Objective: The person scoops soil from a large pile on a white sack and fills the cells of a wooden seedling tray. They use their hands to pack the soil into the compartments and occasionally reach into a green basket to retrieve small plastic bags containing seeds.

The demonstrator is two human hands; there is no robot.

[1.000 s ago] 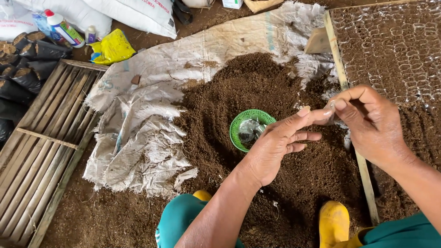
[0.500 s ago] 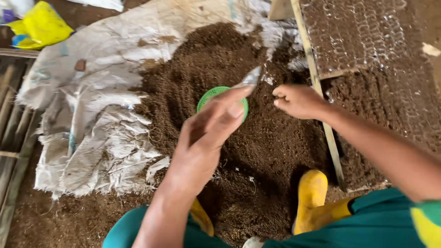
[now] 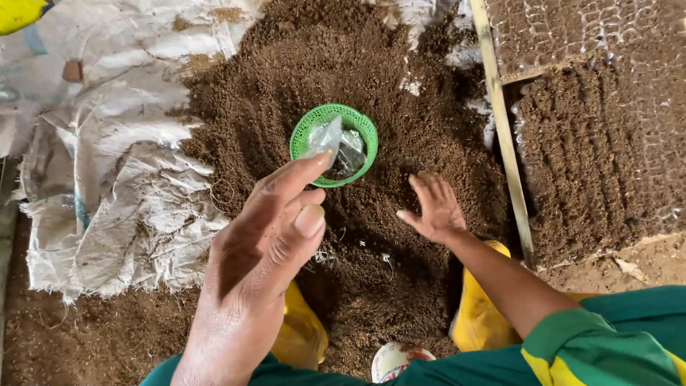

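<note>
A broad heap of dark brown soil (image 3: 400,93) covered the middle of the ground, spread over a crumpled white woven sack (image 3: 121,179) that reached to the left edge of the view. To the right, beyond a pale wooden slat (image 3: 500,129) running from the top edge down toward the bottom, lay a flat bed of packed soil (image 3: 593,150) under a clear gridded sheet.

The left hand (image 3: 264,257) was raised close to the camera, over the near side of the heap, and pinched a small clear plastic bag (image 3: 325,139) at the tips of the thumb and forefinger, the other fingers loosely extended. The bag's long axis ran nearly upright in the view, leaning slightly right, and its free end pointed away from the person, over the basket's left rim.

The right hand (image 3: 432,207) rested on the soil just right of and below the basket, fingers spread wide, holding nothing.

Yellow boots (image 3: 479,314) stood at the near edge of the heap, beside green trouser legs.

A small round green mesh basket (image 3: 334,145) sat open side up near the heap's centre, with crumpled clear plastic inside it.
</note>
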